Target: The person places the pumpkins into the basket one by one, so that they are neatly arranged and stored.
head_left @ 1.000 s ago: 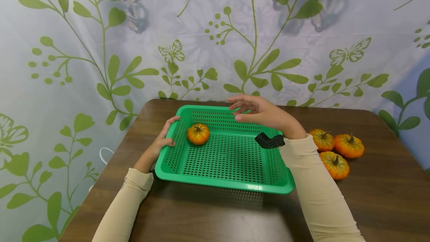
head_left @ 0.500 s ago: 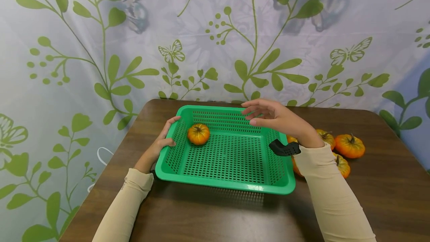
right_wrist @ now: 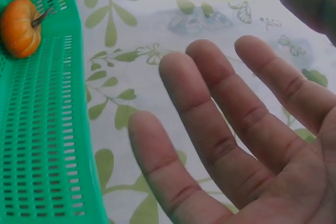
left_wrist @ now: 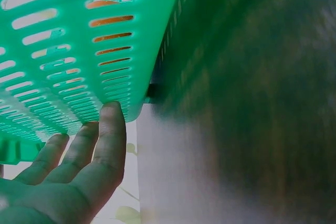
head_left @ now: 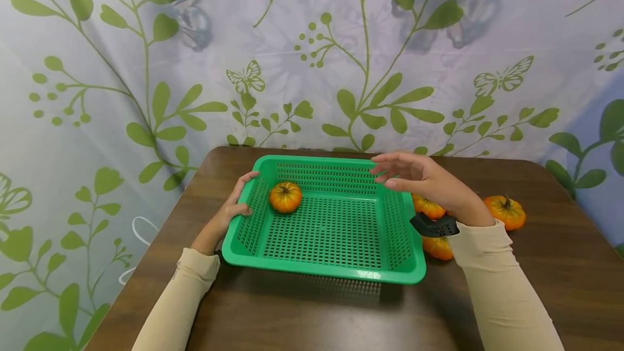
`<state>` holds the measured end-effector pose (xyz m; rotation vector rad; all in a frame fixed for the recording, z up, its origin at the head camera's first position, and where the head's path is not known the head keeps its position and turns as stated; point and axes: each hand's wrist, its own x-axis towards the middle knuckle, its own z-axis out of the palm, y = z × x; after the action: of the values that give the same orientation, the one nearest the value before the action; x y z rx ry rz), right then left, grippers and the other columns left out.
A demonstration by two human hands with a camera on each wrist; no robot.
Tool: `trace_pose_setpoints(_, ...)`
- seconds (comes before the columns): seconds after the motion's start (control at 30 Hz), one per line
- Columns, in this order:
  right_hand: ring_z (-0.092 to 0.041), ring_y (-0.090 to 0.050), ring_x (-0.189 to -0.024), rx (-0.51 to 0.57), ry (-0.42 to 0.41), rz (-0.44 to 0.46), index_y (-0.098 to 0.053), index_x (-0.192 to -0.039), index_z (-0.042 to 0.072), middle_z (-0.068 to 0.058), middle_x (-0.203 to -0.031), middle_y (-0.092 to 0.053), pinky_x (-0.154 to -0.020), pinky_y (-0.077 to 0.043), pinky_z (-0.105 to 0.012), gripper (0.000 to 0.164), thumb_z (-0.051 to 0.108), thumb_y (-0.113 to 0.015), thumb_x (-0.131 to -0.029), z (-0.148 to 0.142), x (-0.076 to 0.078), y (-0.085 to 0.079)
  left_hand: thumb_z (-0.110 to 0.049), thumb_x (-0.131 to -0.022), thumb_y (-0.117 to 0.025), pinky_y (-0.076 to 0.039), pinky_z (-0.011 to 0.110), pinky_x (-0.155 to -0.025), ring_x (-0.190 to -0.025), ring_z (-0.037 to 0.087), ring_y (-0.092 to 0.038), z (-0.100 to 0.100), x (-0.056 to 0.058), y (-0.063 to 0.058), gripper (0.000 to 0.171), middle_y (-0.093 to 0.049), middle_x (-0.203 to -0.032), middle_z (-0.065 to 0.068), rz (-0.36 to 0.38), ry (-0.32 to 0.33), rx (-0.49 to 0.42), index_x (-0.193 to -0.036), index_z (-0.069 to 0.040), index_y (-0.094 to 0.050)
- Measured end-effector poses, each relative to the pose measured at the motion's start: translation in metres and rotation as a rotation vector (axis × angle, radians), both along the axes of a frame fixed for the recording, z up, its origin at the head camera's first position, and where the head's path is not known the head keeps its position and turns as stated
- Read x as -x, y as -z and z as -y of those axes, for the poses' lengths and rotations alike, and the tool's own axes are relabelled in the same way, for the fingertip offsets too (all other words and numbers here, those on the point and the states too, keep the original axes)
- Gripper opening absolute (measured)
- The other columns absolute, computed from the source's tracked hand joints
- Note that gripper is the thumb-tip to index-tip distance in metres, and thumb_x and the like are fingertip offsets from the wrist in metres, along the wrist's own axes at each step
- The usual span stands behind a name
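Observation:
A green perforated plastic basket [head_left: 324,272] is in the middle of the head view, above the brown table. My left hand [head_left: 228,214] grips its left rim, thumb over the inner side. In the left wrist view the fingers [left_wrist: 107,145] lie against the outer wall. One small orange pumpkin [head_left: 285,197] sits inside at the basket's left end. Over the basket's right end hovers my right hand [head_left: 421,177], fingers spread and slightly bent, holding nothing; the right wrist view shows its bare palm [right_wrist: 299,182].
Several more pumpkins, among them one at the far right [head_left: 505,212], lie on the table [head_left: 560,264] right of the basket, partly hidden by my right forearm. A leaf-patterned cloth [head_left: 312,69] hangs behind the table. A white cable [head_left: 141,232] shows past the left edge.
My right hand has moved to the right and slightly down, from over the basket's middle to its right end. The left hand keeps its grip; the pumpkin in the basket stays put.

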<state>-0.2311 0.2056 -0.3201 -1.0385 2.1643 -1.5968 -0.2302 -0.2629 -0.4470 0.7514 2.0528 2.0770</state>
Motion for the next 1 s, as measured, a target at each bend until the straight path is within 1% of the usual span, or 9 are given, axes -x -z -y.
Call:
trace_pose_setpoints(0.07, -0.020, -0.069, -0.123, -0.002, 0.023, -0.005, -0.061, -0.150, 0.011, -0.004, -0.139, -0.069, -0.099, -0.057, -0.032, 0.043, 0.002, -0.057, -0.109, -0.005, -0.003, 0.002, 0.002, -0.079, -0.046, -0.047, 0.026, -0.094, -0.122, 0.020, -0.048, 0.000, -0.002, -0.001, 0.089, -0.018, -0.164, 0.030, -0.001, -0.004, 0.005, -0.165, -0.008, -0.024)
trace_pose_setpoints(0.17, -0.019, -0.070, -0.121, 0.001, 0.067, -0.016, -0.063, -0.148, 0.011, -0.004, -0.136, -0.071, -0.097, -0.058, -0.033, 0.041, 0.002, -0.058, -0.108, -0.011, -0.009, 0.006, 0.001, -0.077, -0.047, -0.046, 0.025, -0.097, -0.127, 0.019, -0.047, -0.001, -0.002, -0.001, 0.092, -0.016, -0.166, 0.032, 0.008, -0.023, 0.019, -0.165, 0.000, -0.018)
trace_pose_setpoints(0.27, -0.018, -0.071, -0.120, 0.024, 0.093, -0.026, -0.064, -0.147, 0.011, -0.005, -0.135, -0.072, -0.097, -0.058, -0.033, 0.041, 0.000, -0.058, -0.108, -0.016, -0.013, 0.009, 0.002, -0.075, -0.048, -0.045, 0.024, -0.101, -0.133, 0.019, -0.045, -0.002, -0.003, -0.001, 0.096, -0.016, -0.167, 0.036, 0.012, -0.038, 0.019, -0.165, 0.006, -0.013)
trace_pose_setpoints(0.4, -0.020, -0.071, -0.119, 0.046, 0.117, -0.058, -0.066, -0.145, 0.009, -0.009, -0.133, -0.072, -0.096, -0.058, -0.029, 0.042, -0.004, -0.058, -0.106, -0.024, -0.017, 0.014, 0.003, -0.072, -0.048, -0.043, 0.024, -0.103, -0.136, 0.019, -0.044, -0.002, -0.002, -0.001, 0.097, -0.017, -0.166, 0.038, 0.006, -0.050, 0.013, -0.163, 0.008, -0.012)
trace_pose_setpoints(0.5, -0.020, -0.071, -0.117, 0.042, 0.148, -0.089, -0.067, -0.144, 0.008, -0.007, -0.131, -0.073, -0.095, -0.057, -0.027, 0.042, -0.006, -0.060, -0.104, -0.030, -0.022, 0.016, 0.003, -0.072, -0.047, -0.043, 0.024, -0.104, -0.136, 0.019, -0.044, -0.002, -0.003, -0.001, 0.096, -0.017, -0.165, 0.037, 0.002, -0.049, 0.005, -0.162, 0.007, -0.014)
trace_pose_setpoints(0.6, -0.018, -0.071, -0.115, 0.046, 0.185, -0.092, -0.067, -0.143, 0.006, -0.003, -0.129, -0.074, -0.094, -0.057, -0.026, 0.042, -0.006, -0.062, -0.103, -0.036, -0.028, 0.017, 0.003, -0.073, -0.047, -0.043, 0.023, -0.105, -0.135, 0.018, -0.044, -0.003, -0.003, -0.001, 0.094, -0.018, -0.165, 0.037, -0.001, -0.047, -0.002, -0.162, 0.006, -0.017)
trace_pose_setpoints(0.67, -0.017, -0.071, -0.114, 0.061, 0.202, -0.088, -0.067, -0.142, 0.003, -0.002, -0.128, -0.075, -0.094, -0.057, -0.025, 0.041, -0.008, -0.062, -0.102, -0.040, -0.032, 0.019, 0.003, -0.073, -0.047, -0.042, 0.023, -0.105, -0.135, 0.017, -0.044, -0.003, -0.003, 0.000, 0.093, -0.018, -0.165, 0.036, -0.001, -0.045, -0.006, -0.162, 0.004, -0.019)
trace_pose_setpoints(0.83, -0.016, -0.071, -0.111, 0.118, 0.202, -0.095, -0.069, -0.137, 0.001, -0.004, -0.125, -0.076, -0.090, -0.058, -0.026, 0.041, -0.013, -0.061, -0.100, -0.047, -0.038, 0.028, 0.003, -0.075, -0.046, -0.043, 0.023, -0.107, -0.139, 0.018, -0.043, -0.004, -0.002, -0.001, 0.093, -0.014, -0.167, 0.036, 0.002, -0.035, -0.006, -0.163, 0.003, -0.017)
trace_pose_setpoints(1.0, -0.013, -0.072, -0.109, 0.151, 0.210, -0.112, -0.071, -0.135, 0.002, -0.004, -0.122, -0.077, -0.086, -0.060, -0.027, 0.042, -0.017, -0.060, -0.098, -0.053, -0.042, 0.038, 0.003, -0.073, -0.046, -0.042, 0.023, -0.105, -0.138, 0.020, -0.043, -0.006, -0.002, -0.005, 0.095, -0.015, -0.166, 0.038, 0.001, -0.045, 0.008, -0.163, 0.007, -0.014)
